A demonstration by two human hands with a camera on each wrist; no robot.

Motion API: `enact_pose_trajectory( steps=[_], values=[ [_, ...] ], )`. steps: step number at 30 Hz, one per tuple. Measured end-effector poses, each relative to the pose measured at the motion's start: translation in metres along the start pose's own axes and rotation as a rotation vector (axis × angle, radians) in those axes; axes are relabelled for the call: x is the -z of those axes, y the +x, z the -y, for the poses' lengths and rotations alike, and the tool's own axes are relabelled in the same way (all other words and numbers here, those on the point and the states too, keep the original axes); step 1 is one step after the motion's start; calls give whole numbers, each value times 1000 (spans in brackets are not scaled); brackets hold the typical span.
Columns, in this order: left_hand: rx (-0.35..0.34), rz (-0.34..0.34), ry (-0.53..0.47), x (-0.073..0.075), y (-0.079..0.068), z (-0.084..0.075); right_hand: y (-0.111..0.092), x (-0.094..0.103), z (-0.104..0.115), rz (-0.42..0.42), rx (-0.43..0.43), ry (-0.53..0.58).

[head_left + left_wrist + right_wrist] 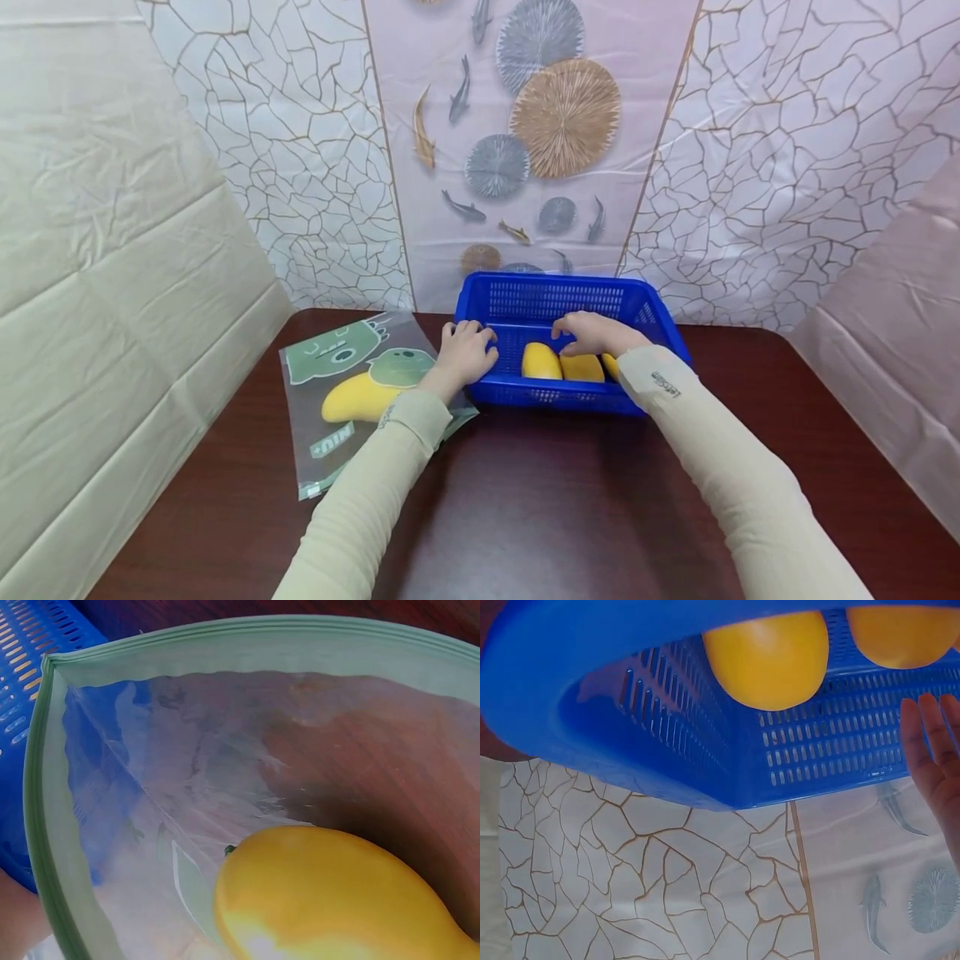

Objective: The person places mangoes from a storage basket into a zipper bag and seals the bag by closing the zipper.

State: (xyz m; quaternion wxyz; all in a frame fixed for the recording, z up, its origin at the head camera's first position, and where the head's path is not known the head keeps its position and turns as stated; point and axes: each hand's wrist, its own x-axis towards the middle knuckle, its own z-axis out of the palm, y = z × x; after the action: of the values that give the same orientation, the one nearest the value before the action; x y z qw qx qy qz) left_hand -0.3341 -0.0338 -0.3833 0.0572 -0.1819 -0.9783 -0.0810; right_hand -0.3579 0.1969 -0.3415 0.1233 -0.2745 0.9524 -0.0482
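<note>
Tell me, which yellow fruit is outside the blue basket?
The yellow fruit inside the clear bag, left of the blue basket; the other fruits in view lie in that basket.

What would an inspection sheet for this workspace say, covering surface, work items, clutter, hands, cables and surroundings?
Surface: dark red-brown table, glossy.
Work items: blue basket with three yellow pieces showing, the rightmost partly hidden by the right sleeve; printed see-through bag left of it, with one yellow fruit-shaped item inside.
Clutter: nothing seen.
Left hand: at the basket's left end; grip unclear.
Right hand: over the basket, fingers apart, holding nothing visible.
Cables: nothing seen.
Surroundings: fish-patterned backdrop behind; pale cloth at left.
</note>
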Motion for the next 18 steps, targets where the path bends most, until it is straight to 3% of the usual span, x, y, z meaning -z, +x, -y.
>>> enact_pose_trajectory(
  steps=[7,14,18],
  values=[
    [-1,49,31,-1,-2,-1,4,-7,0,10,-14,37],
    [-2,49,30,1,1,-2,-2,-7,0,108,-150,65],
    [0,52,31,1,1,-2,-3,-11,-2,136,-181,74]
  ],
)
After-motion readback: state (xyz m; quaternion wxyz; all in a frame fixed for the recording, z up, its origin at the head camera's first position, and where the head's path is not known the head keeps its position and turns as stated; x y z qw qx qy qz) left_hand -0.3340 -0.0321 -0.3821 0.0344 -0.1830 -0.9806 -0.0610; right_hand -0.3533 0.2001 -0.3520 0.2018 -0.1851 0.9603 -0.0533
